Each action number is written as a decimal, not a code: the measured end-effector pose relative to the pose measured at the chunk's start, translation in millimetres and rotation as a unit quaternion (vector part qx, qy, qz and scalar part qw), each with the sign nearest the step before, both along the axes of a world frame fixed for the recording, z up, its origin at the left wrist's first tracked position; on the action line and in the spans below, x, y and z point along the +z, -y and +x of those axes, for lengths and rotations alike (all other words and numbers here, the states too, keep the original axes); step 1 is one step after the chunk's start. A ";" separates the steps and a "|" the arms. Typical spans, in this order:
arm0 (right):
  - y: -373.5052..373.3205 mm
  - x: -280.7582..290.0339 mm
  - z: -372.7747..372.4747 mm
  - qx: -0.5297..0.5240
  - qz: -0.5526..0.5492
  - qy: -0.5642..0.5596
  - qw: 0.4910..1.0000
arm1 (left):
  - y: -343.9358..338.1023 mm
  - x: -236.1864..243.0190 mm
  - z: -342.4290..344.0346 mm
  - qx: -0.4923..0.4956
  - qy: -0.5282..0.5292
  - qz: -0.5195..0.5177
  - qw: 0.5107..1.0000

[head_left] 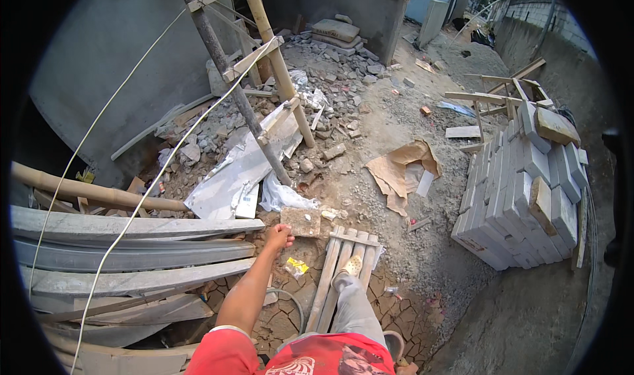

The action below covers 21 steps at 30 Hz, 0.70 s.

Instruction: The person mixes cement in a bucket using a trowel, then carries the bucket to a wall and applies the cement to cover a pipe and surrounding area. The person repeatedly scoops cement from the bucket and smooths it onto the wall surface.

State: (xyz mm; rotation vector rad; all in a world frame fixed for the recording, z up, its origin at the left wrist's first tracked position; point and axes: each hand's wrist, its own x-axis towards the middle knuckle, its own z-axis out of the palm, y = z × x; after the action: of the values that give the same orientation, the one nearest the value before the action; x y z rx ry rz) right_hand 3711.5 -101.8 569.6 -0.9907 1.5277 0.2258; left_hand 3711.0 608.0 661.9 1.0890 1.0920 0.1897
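My left hand is closed, its fingers curled in, at the end of my outstretched arm. It overlaps the lower left corner of a flat brown block; whether the fingers grip that block or only pass in front of it, I cannot tell. Just below lies a yellow and white wrapper on cracked dry mud. My foot in a pale clog is on a narrow platform of wooden slats to the right of the hand. My right hand is out of the picture.
Long concrete beams and a bamboo pole lie at left. A pole ladder stands in rubble, crossed by a pale cable. At right, grey blocks are stacked by a wall. Torn brown paper lies ahead.
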 end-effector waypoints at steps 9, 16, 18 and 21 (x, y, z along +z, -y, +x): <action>-248.6 13.5 335.4 0.189 -0.013 0.061 0.980 | -48.4 32.0 203.9 -0.080 -0.070 0.115 0.988; -458.3 114.2 574.2 0.278 0.015 0.279 0.919 | -86.4 93.3 489.4 -0.408 0.152 0.112 0.893; -525.4 145.0 654.4 0.316 -0.001 0.305 0.899 | -110.7 76.6 570.8 -0.503 0.207 0.094 0.834; -623.6 177.9 769.0 0.366 0.020 0.357 0.859 | -155.1 39.3 701.4 -0.589 0.303 0.086 0.744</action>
State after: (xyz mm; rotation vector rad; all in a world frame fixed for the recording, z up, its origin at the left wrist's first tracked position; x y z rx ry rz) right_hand 4480.5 521.8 747.5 -1.3948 0.4231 0.3672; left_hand 4412.3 763.1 701.2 1.5474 -0.3266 -0.3686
